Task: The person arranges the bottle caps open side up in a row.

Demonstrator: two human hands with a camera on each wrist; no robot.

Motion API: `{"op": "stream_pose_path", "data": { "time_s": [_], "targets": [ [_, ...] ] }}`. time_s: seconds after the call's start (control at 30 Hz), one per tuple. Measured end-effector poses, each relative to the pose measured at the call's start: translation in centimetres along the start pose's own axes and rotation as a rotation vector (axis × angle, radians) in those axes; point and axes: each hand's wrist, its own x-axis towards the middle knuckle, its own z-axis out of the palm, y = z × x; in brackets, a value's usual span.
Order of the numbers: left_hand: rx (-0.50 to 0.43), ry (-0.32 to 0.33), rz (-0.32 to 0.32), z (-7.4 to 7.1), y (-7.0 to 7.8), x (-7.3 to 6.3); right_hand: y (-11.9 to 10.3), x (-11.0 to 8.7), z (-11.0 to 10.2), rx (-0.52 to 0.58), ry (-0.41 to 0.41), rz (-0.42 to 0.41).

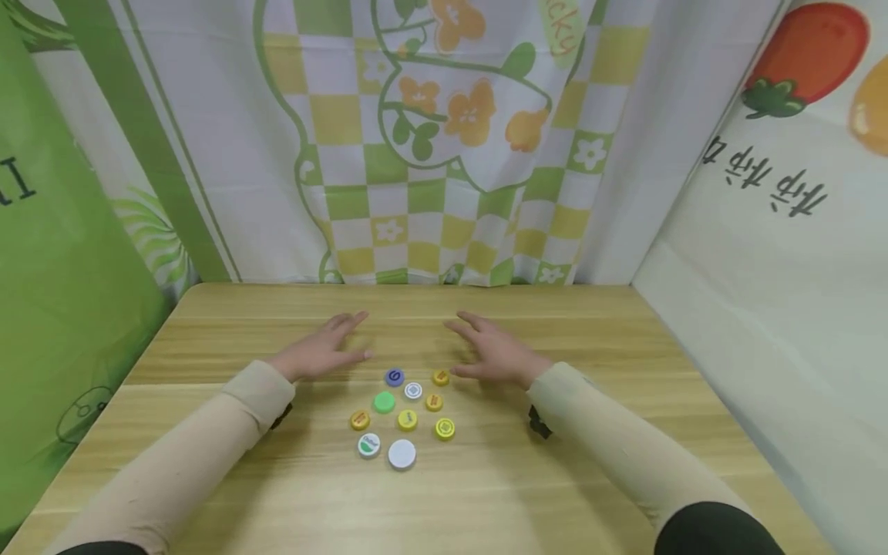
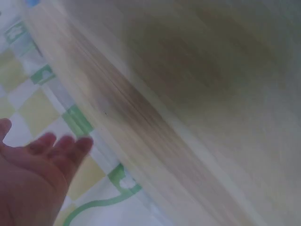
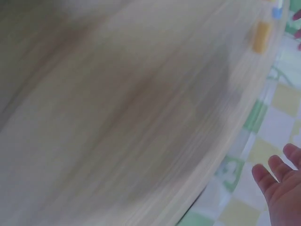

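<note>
Several bottle caps lie loosely grouped on the wooden table in the head view. Among them are a blue cap (image 1: pixel 395 377), a green cap (image 1: pixel 384 401), a yellow cap (image 1: pixel 407 419), an orange-yellow cap (image 1: pixel 440 378), a plain white cap (image 1: pixel 401 455) and a white cap with a green mark (image 1: pixel 369 445). My left hand (image 1: pixel 322 351) is held left of the group, fingers spread and nothing in it. On the other side, my right hand (image 1: pixel 501 354) also has its fingers spread and holds nothing; its thumb is near the orange-yellow cap. Both wrist views show empty hands.
The wooden table (image 1: pixel 583 493) reaches back to a white curtain (image 1: pixel 458 216) with green and yellow checks. A green printed sheet (image 1: pixel 62 254) hangs along the left side, and a white sheet (image 1: pixel 784 293) with fruit prints along the right.
</note>
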Motion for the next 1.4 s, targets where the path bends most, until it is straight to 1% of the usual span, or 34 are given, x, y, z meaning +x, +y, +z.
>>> {"op": "stream_pose_path", "data": {
  "time_s": [0.07,0.17,0.33,0.4,0.5,0.63,0.77,0.93,1.0,1.13,1.23,1.4],
  "targets": [
    [-0.122,-0.025,-0.022,0.0,0.2,0.2,-0.8,0.7,0.1,0.057,0.014,0.003],
    [-0.278,-0.047,-0.058,0.0,0.4,0.4,-1.9,1.7,0.1,0.157,0.003,0.052],
    [-0.437,-0.029,-0.125,0.5,0.4,1.1,-3.6,3.3,0.2,0.358,-0.023,0.161],
    [-0.496,-0.025,-0.159,0.9,0.4,1.4,-4.1,4.0,0.3,0.407,-0.035,0.198],
    [-0.580,-0.033,-0.195,1.7,0.9,1.6,-4.6,4.8,0.7,0.460,-0.069,0.235],
    [-0.598,-0.049,-0.203,2.4,1.8,1.6,-4.8,5.7,1.3,0.571,-0.136,0.281],
    [-0.604,-0.076,-0.208,2.8,2.2,2.0,-4.9,6.2,1.6,0.672,-0.198,0.333],
    [-0.638,-0.086,-0.229,3.0,2.1,2.4,-5.3,6.8,1.9,0.621,-0.261,0.372],
    [-0.634,-0.087,-0.239,3.1,2.2,2.4,-5.4,6.9,2.1,0.600,-0.279,0.381],
    [-0.605,-0.104,-0.236,3.2,2.5,2.3,-5.8,7.4,2.3,0.582,-0.296,0.397],
    [-0.602,-0.115,-0.226,3.2,2.7,2.2,-6.1,7.9,2.2,0.539,-0.316,0.390],
    [-0.620,-0.133,-0.222,3.7,2.8,2.6,-6.3,8.6,2.4,0.477,-0.366,0.366]
  ]
}}
